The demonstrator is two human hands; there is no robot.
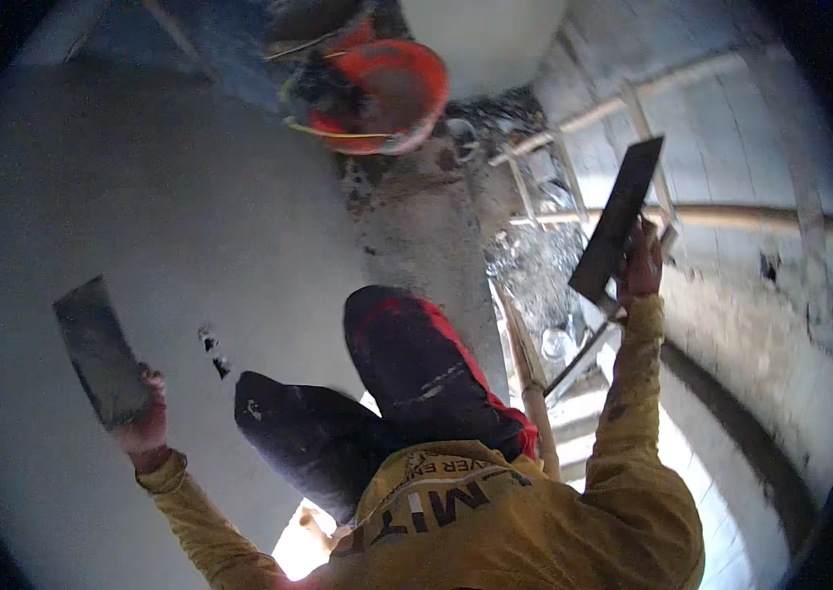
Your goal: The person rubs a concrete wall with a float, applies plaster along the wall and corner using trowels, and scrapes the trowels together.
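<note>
Yellow shirt (554,536) is seen nearest, with a grey plate (99,344) and a dark trowel (618,221) held well apart.
The grey plate is gripped at its lower end by the left hand (146,423), over a smooth grey surface (190,197); contact there cannot be told. The dark trowel is gripped by the right hand (643,267), fingers curled behind it, near a wooden frame (594,114); a red bucket (430,88) is seen beyond.

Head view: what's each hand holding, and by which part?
Left hand: a plate, near its lower end. Right hand: a trowel, at its right side; handle unclear.
</note>
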